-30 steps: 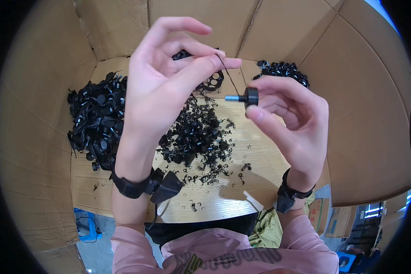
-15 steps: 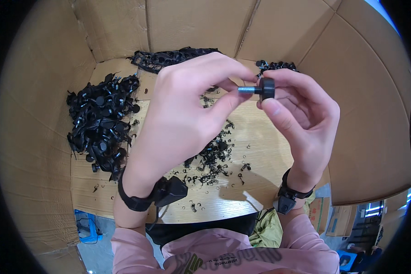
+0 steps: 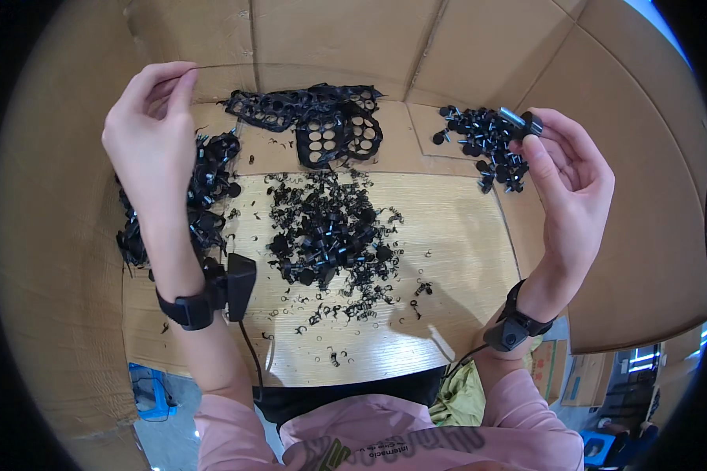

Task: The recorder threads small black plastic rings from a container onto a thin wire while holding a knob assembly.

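My right hand (image 3: 569,169), at the upper right, pinches a black-headed bolt (image 3: 532,124) by its round head. Its silvery threaded shank points up and left. My left hand (image 3: 153,129) is raised at the upper left, thumb and forefinger pressed together. From those fingertips a thin dark strand (image 3: 236,66) seems to stretch rightward, faint against the cardboard. Behind the right hand's bolt lies a pile of similar bolts (image 3: 487,137) at the far right. More bolts (image 3: 330,243) lie in the middle of the table among curly black trimmings (image 3: 298,200).
Below my left hand, a heap of bolts joined by black rubber webbing (image 3: 216,169) lies at the left. Perforated black sheets (image 3: 322,141) rest at the back. Cardboard walls (image 3: 479,55) surround the wooden tabletop (image 3: 463,235). Each wrist wears a strapped black device (image 3: 239,286).
My hands have moved apart from the middle: the left went up and left, off the bolt. The right carried the bolt rightward and tilted its shank upward. The middle pile came into view.
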`<act>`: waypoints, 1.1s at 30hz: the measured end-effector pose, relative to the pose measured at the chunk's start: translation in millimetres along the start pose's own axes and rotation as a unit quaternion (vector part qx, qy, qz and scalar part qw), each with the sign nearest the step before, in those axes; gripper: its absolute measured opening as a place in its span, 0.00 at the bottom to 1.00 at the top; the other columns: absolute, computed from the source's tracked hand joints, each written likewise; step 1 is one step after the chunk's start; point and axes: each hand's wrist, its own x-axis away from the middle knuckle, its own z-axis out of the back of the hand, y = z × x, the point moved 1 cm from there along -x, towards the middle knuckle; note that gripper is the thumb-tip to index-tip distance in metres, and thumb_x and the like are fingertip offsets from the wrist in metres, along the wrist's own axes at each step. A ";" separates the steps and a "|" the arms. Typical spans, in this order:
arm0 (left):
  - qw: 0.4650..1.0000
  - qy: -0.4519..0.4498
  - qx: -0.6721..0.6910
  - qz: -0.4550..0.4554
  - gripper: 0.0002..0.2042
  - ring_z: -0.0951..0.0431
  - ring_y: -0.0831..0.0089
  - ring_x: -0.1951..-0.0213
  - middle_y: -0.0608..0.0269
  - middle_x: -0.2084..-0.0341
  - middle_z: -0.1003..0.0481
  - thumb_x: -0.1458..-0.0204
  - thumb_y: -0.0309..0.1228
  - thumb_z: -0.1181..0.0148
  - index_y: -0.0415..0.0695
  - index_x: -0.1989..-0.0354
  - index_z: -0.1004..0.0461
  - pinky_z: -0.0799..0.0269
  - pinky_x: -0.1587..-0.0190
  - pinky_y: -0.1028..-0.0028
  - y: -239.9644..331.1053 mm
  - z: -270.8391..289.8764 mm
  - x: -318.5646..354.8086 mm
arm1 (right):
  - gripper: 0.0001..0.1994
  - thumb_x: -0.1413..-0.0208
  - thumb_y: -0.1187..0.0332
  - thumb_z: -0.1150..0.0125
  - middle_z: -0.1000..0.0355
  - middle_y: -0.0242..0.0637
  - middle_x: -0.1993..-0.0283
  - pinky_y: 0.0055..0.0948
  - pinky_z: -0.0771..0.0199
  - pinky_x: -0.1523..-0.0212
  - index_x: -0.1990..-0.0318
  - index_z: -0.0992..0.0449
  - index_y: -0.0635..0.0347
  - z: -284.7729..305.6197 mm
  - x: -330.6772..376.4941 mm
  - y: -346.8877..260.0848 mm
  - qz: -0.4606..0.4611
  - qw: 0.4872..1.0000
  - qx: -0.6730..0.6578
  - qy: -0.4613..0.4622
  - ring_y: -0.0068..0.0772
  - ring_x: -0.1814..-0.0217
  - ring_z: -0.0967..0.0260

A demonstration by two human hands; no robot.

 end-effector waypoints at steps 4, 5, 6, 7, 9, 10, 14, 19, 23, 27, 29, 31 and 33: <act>0.978 -0.113 0.176 0.006 0.07 0.24 0.80 0.62 0.63 0.67 0.23 0.48 0.22 0.40 0.35 0.62 0.23 0.31 0.56 0.81 22.2 -5.0 10.8 | 0.15 0.51 0.82 0.38 0.26 0.42 0.59 0.19 0.25 0.55 0.53 0.28 0.72 -22.6 4.3 -1.7 0.029 0.999 -0.040 -0.004 0.26 0.57 0.26; 0.964 -0.146 0.220 0.012 0.07 0.25 0.80 0.63 0.64 0.67 0.23 0.48 0.22 0.40 0.35 0.61 0.23 0.31 0.56 0.81 35.1 -9.0 17.1 | 0.16 0.52 0.82 0.37 0.27 0.42 0.58 0.20 0.25 0.53 0.53 0.29 0.72 -24.8 6.4 -3.4 0.013 0.999 -0.040 -0.022 0.26 0.55 0.27; 0.944 -0.181 0.273 0.030 0.07 0.25 0.80 0.62 0.63 0.67 0.23 0.48 0.21 0.41 0.35 0.61 0.24 0.32 0.56 0.82 43.9 -14.8 23.8 | 0.16 0.52 0.82 0.37 0.27 0.42 0.58 0.20 0.25 0.53 0.53 0.29 0.72 -26.8 8.4 -5.9 0.013 0.999 -0.039 -0.022 0.26 0.55 0.27; 0.927 -0.212 0.307 0.038 0.08 0.26 0.79 0.61 0.61 0.66 0.24 0.49 0.20 0.41 0.34 0.60 0.24 0.31 0.56 0.81 53.3 -19.1 31.1 | 0.16 0.52 0.82 0.37 0.27 0.42 0.58 0.20 0.25 0.53 0.53 0.29 0.71 -29.7 10.3 -8.1 -0.002 0.999 -0.046 -0.025 0.26 0.55 0.27; 0.889 -0.268 0.370 0.026 0.10 0.26 0.77 0.58 0.58 0.64 0.24 0.50 0.19 0.41 0.33 0.59 0.25 0.31 0.55 0.80 66.4 -25.6 42.5 | 0.16 0.51 0.81 0.36 0.27 0.43 0.57 0.19 0.25 0.53 0.53 0.29 0.72 -34.0 14.2 -10.9 -0.024 0.997 -0.068 -0.030 0.25 0.57 0.26; 0.869 -0.294 0.398 0.006 0.11 0.26 0.76 0.57 0.57 0.62 0.25 0.50 0.18 0.42 0.32 0.58 0.26 0.30 0.55 0.79 70.5 -28.3 47.2 | 0.16 0.51 0.81 0.36 0.27 0.43 0.57 0.19 0.25 0.53 0.53 0.29 0.72 -35.1 15.7 -11.4 -0.024 0.997 -0.067 -0.030 0.25 0.57 0.26; 0.814 -0.335 0.475 0.010 0.10 0.26 0.75 0.57 0.57 0.60 0.27 0.50 0.16 0.41 0.31 0.58 0.27 0.28 0.55 0.78 79.4 -36.1 60.6 | 0.17 0.47 0.77 0.39 0.26 0.46 0.57 0.21 0.25 0.54 0.51 0.32 0.75 -42.8 20.6 -12.3 -0.024 0.994 -0.083 -0.073 0.31 0.58 0.25; 0.796 -0.353 0.491 0.020 0.07 0.26 0.76 0.58 0.57 0.61 0.28 0.48 0.16 0.43 0.31 0.60 0.28 0.28 0.56 0.78 77.3 -43.3 63.9 | 0.18 0.46 0.74 0.39 0.26 0.46 0.58 0.21 0.25 0.57 0.51 0.32 0.75 -41.9 22.1 -14.9 -0.028 0.987 -0.122 -0.096 0.31 0.60 0.24; 0.780 -0.357 0.513 0.037 0.07 0.27 0.76 0.57 0.58 0.61 0.28 0.47 0.17 0.45 0.32 0.60 0.29 0.29 0.55 0.78 79.8 -42.2 65.7 | 0.18 0.45 0.71 0.39 0.26 0.46 0.58 0.20 0.25 0.59 0.51 0.32 0.75 -42.3 21.6 -15.3 -0.037 0.983 -0.145 -0.111 0.31 0.60 0.24; 0.780 -0.350 0.519 0.028 0.07 0.27 0.76 0.57 0.58 0.61 0.27 0.45 0.18 0.47 0.33 0.58 0.30 0.29 0.54 0.77 77.1 -47.6 66.5 | 0.19 0.45 0.71 0.39 0.26 0.46 0.58 0.21 0.25 0.58 0.50 0.32 0.75 -41.4 20.8 -12.5 -0.050 0.979 -0.159 -0.113 0.31 0.60 0.24; 0.745 -0.352 0.563 0.070 0.06 0.27 0.75 0.57 0.57 0.60 0.27 0.44 0.20 0.47 0.34 0.59 0.31 0.30 0.52 0.76 73.6 -51.2 67.0 | 0.19 0.47 0.73 0.37 0.27 0.47 0.57 0.23 0.25 0.56 0.50 0.32 0.75 -41.2 20.6 -10.2 -0.062 0.974 -0.169 -0.136 0.31 0.60 0.24; 0.723 -0.359 0.586 0.066 0.05 0.27 0.75 0.57 0.56 0.61 0.27 0.44 0.21 0.47 0.35 0.60 0.31 0.30 0.52 0.76 73.7 -52.8 64.1 | 0.18 0.50 0.78 0.37 0.26 0.45 0.57 0.22 0.24 0.55 0.52 0.31 0.74 -36.9 20.0 -13.4 -0.050 0.975 -0.158 -0.146 0.29 0.59 0.25; 0.701 -0.366 0.609 0.063 0.05 0.27 0.75 0.57 0.55 0.61 0.27 0.44 0.22 0.47 0.36 0.61 0.31 0.31 0.52 0.76 71.4 -54.4 61.7 | 0.17 0.53 0.83 0.36 0.26 0.43 0.57 0.21 0.24 0.55 0.53 0.29 0.74 -33.6 19.9 -13.6 -0.040 0.976 -0.146 -0.156 0.26 0.58 0.26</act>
